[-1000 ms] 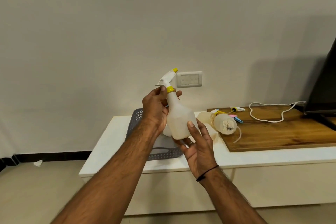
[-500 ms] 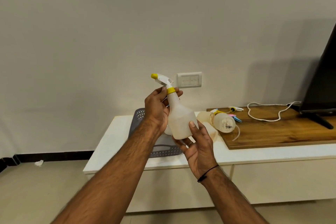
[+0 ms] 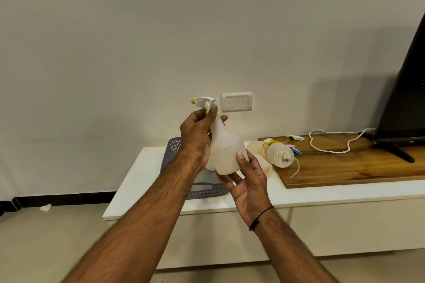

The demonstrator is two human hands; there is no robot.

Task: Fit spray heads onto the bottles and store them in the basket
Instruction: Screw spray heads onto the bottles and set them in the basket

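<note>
Taking the grey basket [image 3: 174,145] on the white table [image 3: 142,167] as the landmark: the left hand [image 3: 197,135] is raised above the basket, its fingers [image 3: 212,109] pinched round the yellow collar of the spray head [image 3: 203,101], whose nozzle points left. Just right of it, the right hand [image 3: 247,178] cradles the base of the clear bottle [image 3: 226,149], fingers curled under it and thumb against its side. The step looks like screwing the head tight. Next, the hands likely need to check that it is snug, then lower the bottle into the basket. Right of the basket lie more bottles [image 3: 279,155] on a wooden board [image 3: 345,165].
</note>
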